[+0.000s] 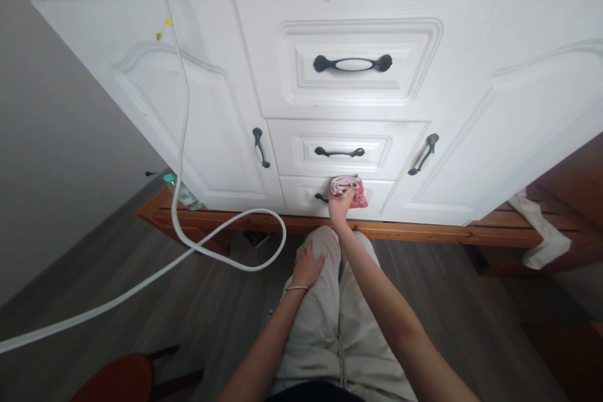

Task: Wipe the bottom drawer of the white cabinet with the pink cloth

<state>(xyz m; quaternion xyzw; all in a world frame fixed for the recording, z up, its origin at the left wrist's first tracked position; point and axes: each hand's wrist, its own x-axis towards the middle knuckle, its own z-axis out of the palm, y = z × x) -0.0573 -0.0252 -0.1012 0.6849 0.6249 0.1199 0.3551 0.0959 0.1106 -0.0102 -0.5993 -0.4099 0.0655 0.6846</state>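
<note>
Cloth pressed against bottom drawer front, clamped in right hand. Left hand laid flat on knee below drawer, fingers apart. Cloth judged light, soft, limp; best gripped bunched.

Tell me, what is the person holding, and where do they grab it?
The right hand holds a bunched pink and white cloth by its lower edge, pressed against the bottom drawer. The left hand holds nothing; it rests on the knee.
</note>
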